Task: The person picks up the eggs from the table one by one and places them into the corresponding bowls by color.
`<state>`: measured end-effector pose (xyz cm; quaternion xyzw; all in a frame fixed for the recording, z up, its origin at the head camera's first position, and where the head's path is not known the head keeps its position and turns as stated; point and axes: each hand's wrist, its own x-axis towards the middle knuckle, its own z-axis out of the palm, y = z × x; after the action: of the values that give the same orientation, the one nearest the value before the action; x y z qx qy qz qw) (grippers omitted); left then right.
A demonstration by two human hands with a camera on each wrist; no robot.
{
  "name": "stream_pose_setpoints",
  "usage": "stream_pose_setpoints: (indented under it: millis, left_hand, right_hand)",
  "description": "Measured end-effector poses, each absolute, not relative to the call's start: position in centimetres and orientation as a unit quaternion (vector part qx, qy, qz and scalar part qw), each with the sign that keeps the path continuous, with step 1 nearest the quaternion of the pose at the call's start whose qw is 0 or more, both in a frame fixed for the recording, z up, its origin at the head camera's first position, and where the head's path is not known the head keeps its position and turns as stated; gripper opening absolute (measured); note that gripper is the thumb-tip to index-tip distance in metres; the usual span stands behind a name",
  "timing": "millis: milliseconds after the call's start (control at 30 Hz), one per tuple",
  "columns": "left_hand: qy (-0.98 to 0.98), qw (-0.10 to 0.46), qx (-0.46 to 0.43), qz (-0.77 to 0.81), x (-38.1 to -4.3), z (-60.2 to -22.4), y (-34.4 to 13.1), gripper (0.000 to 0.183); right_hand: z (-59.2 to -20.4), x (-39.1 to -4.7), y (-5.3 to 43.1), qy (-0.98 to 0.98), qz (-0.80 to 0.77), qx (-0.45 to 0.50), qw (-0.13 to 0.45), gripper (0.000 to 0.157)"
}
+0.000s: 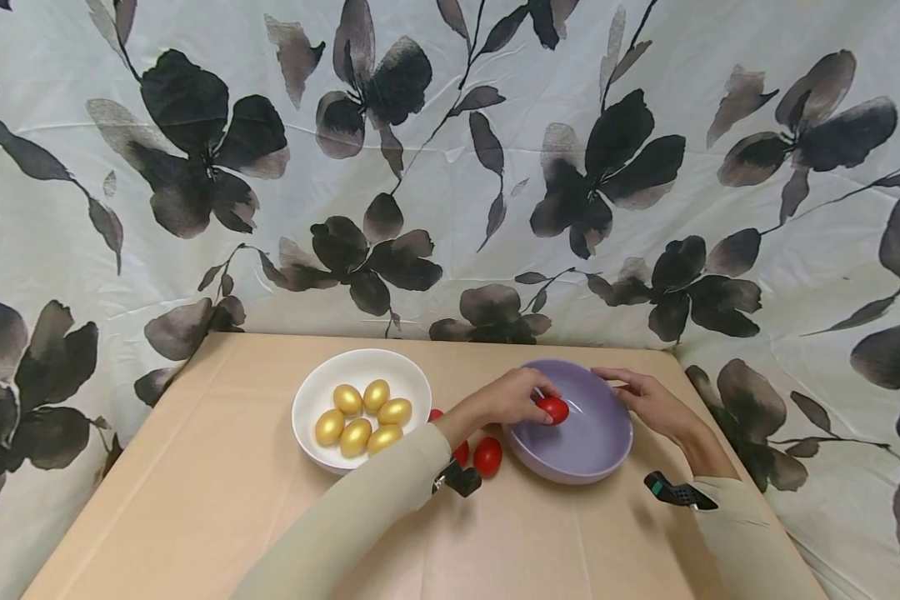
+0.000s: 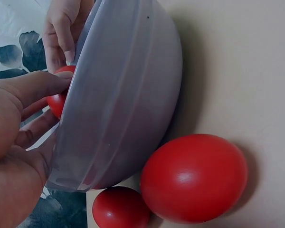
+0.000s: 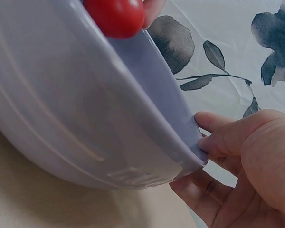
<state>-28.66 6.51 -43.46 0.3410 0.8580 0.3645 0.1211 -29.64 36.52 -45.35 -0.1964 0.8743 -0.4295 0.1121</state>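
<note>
My left hand (image 1: 512, 397) pinches a red egg (image 1: 553, 409) just inside the rim of a purple bowl (image 1: 592, 450). In the left wrist view the thumb and fingers (image 2: 42, 88) close around that egg, partly hidden behind the bowl's wall. At the bowl's right side, my right hand (image 1: 651, 406) grips the rim between thumb and fingers, as the right wrist view shows. More red eggs lie on the table left of the bowl, one (image 1: 487, 457) in plain sight and others partly covered by my left forearm. The bowl's inside shows no other egg.
A white bowl (image 1: 305, 437) with several gold eggs (image 1: 356, 437) stands to the left on the tan table (image 1: 232, 483). My left forearm crosses in front of its right side. Behind the table hangs a floral cloth (image 1: 450, 183).
</note>
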Motion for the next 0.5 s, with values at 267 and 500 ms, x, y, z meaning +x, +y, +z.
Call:
stream_pose_setpoints:
  millis: [267, 500]
  left_hand:
    - [0.871, 0.114, 0.373, 0.299, -29.7, -43.7, 7.3, 0.038]
    - [0.871, 0.112, 0.41, 0.246, -30.1, -44.2, 8.1, 0.034]
  right_hand:
    - [-45.3, -29.8, 36.6, 0.875, -0.427, -0.201, 0.111, 0.048]
    - [-45.4, -29.7, 36.5, 0.875, -0.427, -0.201, 0.109, 0.049]
